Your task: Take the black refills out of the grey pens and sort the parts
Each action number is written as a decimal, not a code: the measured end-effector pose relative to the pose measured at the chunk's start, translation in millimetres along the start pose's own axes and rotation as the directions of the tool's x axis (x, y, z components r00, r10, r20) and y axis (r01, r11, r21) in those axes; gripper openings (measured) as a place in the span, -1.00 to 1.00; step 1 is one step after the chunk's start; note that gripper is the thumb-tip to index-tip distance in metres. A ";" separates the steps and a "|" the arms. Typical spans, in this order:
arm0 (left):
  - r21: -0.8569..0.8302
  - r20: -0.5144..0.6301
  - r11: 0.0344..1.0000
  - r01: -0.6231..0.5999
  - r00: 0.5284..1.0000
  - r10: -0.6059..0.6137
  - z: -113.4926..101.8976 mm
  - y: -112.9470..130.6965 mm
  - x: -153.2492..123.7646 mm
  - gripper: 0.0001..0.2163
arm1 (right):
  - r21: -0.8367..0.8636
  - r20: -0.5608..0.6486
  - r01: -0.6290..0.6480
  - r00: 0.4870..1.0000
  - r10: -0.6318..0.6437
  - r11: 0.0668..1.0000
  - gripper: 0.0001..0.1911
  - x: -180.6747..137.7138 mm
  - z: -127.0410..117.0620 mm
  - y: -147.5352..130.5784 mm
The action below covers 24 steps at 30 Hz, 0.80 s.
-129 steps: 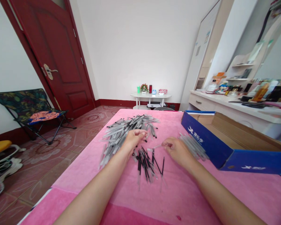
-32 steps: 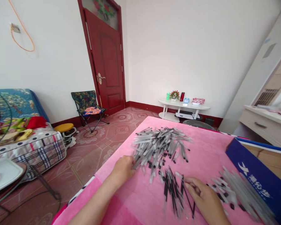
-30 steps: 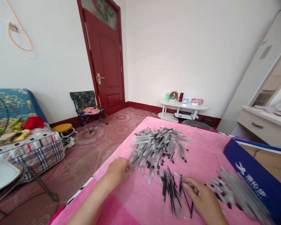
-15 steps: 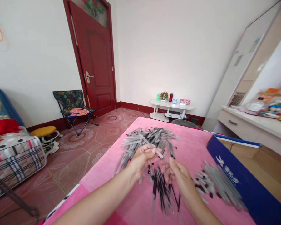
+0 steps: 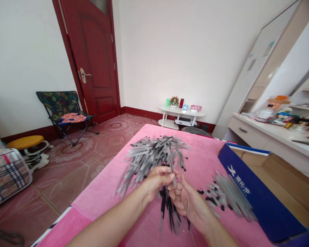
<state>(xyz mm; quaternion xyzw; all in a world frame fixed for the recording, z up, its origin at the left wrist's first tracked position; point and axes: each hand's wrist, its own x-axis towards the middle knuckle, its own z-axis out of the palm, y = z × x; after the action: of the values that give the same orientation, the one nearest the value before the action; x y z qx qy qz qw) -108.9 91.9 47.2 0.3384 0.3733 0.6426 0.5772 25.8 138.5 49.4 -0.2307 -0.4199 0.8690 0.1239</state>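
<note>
My left hand (image 5: 161,180) pinches a grey translucent pen (image 5: 170,158), which is tilted with its upper end toward the pile. Close against it, my right hand (image 5: 184,197) has its fingers curled around the pen's lower end; exactly what its fingertips grip is partly hidden and blurred. Beyond both hands lies a large loose pile of similar grey pens (image 5: 146,156) with dark ends. Under my hands is a bunch of thin black sticks, like pen refills (image 5: 171,216). To the right lie a row of grey pen barrels (image 5: 233,195) and several small black-tipped caps (image 5: 213,195).
A blue cardboard box (image 5: 247,192), open at the top, stands at the right of the pink-covered table (image 5: 113,219). Past it is a white counter (image 5: 275,132) with clutter. A folding chair (image 5: 67,113) and a yellow stool (image 5: 25,141) stand on the floor at left.
The view has turned slightly right, so everything sits further left. My right hand has come in against my left, and the pen now points more upright between them.
</note>
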 end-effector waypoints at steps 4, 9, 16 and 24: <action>-0.052 0.022 0.998 0.021 1.000 -0.020 4.4 -6.9 -0.6 -0.69 | -0.041 0.038 0.143 0.989 -0.142 0.989 -0.50 -3.2 4.5 2.6; -0.136 0.050 0.991 -0.021 0.998 0.028 19.7 -6.9 -6.6 -0.75 | -0.157 0.013 0.231 0.973 -0.232 0.960 -0.59 -7.6 7.7 7.3; -0.234 -0.088 0.964 -0.125 0.990 0.108 35.2 4.5 -12.5 -0.82 | -0.238 0.010 0.225 0.973 -0.229 0.945 -0.56 -15.7 23.0 4.6; -0.368 -0.243 0.923 -0.111 0.970 0.020 35.0 1.4 -6.6 -0.89 | -0.999 0.001 -0.021 0.745 -0.667 -0.025 -0.64 -24.8 22.2 -8.4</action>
<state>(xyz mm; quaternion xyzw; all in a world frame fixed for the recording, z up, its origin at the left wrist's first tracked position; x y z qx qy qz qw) -78.6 88.3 65.7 0.1548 0.2960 0.7571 0.5615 36.2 118.5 75.4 -0.3515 -0.8816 0.1924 0.2493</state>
